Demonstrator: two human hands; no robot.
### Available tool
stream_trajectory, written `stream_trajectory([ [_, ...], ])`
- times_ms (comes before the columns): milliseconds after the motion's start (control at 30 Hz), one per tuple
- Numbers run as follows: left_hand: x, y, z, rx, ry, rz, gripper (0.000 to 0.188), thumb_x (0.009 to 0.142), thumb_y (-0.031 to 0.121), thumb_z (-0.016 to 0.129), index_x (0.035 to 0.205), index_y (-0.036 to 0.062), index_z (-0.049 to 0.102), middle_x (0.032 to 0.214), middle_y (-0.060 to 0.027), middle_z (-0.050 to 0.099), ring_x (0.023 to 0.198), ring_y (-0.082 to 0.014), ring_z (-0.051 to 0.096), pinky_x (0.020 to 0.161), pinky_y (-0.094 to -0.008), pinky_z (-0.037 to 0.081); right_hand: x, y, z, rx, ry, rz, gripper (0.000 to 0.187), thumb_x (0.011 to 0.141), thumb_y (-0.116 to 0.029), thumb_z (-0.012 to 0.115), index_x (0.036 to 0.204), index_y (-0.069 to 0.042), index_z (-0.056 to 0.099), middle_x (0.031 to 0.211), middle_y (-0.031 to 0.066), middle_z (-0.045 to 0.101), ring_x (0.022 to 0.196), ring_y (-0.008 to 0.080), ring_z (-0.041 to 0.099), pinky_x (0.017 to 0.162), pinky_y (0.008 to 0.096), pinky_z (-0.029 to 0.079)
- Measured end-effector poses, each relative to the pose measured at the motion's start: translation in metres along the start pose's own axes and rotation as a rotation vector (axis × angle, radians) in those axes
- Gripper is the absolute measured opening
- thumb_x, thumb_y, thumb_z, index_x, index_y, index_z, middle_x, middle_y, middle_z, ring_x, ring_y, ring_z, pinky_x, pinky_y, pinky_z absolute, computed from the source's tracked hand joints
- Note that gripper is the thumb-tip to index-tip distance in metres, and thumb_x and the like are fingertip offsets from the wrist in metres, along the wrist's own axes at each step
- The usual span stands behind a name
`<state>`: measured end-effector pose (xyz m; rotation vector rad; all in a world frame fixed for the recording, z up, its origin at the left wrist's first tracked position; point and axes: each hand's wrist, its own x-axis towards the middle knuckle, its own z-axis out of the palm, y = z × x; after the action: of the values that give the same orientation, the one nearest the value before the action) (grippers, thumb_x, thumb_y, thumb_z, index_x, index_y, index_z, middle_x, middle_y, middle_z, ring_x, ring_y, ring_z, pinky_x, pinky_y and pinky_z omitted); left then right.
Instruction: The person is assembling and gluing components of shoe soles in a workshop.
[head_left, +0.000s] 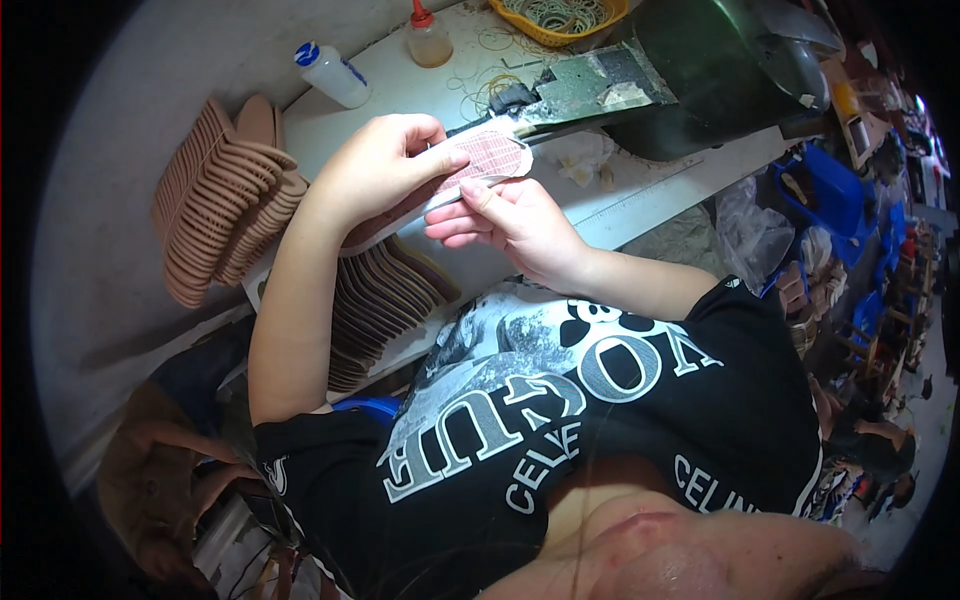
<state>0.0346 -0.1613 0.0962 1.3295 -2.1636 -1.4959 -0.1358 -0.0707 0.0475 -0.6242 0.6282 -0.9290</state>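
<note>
A shoe insole (pixel 490 157) with a reddish grid-patterned face and pale rim is held in front of my chest, its tip close to the machine's working end. My left hand (pixel 375 165) is closed around its left side, thumb lying on the patterned face. From the right, my right hand (pixel 530 225) pinches the near edge with the thumb, its other fingers partly curled below. Just under the insole stands a row of dark-edged insoles (pixel 390 300). Left of my left forearm leans a stack of tan insoles (pixel 220 200).
A green machine (pixel 690 90) with a flat worn arm (pixel 590 95) stands beyond my hands. On the white table (pixel 640 205) are a white bottle with a blue cap (pixel 332 75), a red-tipped squeeze bottle (pixel 428 42) and a yellow basket of bands (pixel 560 18). Another person (pixel 150 460) sits lower left.
</note>
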Motion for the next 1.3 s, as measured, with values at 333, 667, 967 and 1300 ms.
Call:
stream_trajectory([
  [333, 0.032, -0.004, -0.019, -0.055, -0.181, -0.101, 0.028, 0.088, 0.026, 0.064, 0.08, -0.0002, 0.061, 0.066, 0.0032, 0.055, 0.059, -0.0033, 0.046, 0.051, -0.0205, 0.037, 0.017, -0.011, -0.004, 0.095, 0.042, 0.034, 0.032, 0.098, -0.023, 0.047, 0.111, 0.007, 0.052, 0.098, 0.0175, 0.064, 0.09, 0.023, 0.066, 0.079, 0.0294, 0.055],
  [667, 0.028, -0.012, -0.017, -0.143, -0.137, -0.153, 0.027, 0.09, 0.026, 0.063, 0.081, -0.0001, 0.061, 0.068, 0.0021, 0.057, 0.059, -0.0029, 0.048, 0.052, -0.0189, 0.038, 0.024, -0.017, -0.005, 0.048, 0.035, 0.123, 0.038, 0.099, -0.027, 0.044, 0.104, 0.01, 0.057, 0.094, 0.0184, 0.066, 0.085, 0.0212, 0.068, 0.077, 0.0282, 0.055],
  [967, 0.022, -0.013, -0.005, -0.082, -0.065, -0.233, 0.029, 0.09, 0.027, 0.062, 0.077, 0.0007, 0.062, 0.065, 0.0031, 0.057, 0.055, -0.002, 0.046, 0.049, -0.019, 0.036, 0.021, -0.036, -0.019, -0.085, -0.056, 0.228, 0.043, 0.1, -0.029, 0.042, 0.095, 0.009, 0.061, 0.091, 0.018, 0.067, 0.082, 0.0202, 0.068, 0.073, 0.0264, 0.055],
  [1300, 0.015, 0.009, 0.016, -0.39, -0.06, -0.402, 0.038, 0.09, 0.034, 0.06, 0.072, 0.0, 0.063, 0.058, -0.0067, 0.061, 0.04, -0.0115, 0.054, 0.037, -0.0246, 0.043, 0.021, -0.064, -0.053, -0.34, -0.125, 0.334, 0.038, 0.097, -0.031, 0.05, 0.077, -0.002, 0.062, 0.066, 0.0066, 0.065, 0.058, 0.01, 0.062, 0.056, 0.0197, 0.048],
])
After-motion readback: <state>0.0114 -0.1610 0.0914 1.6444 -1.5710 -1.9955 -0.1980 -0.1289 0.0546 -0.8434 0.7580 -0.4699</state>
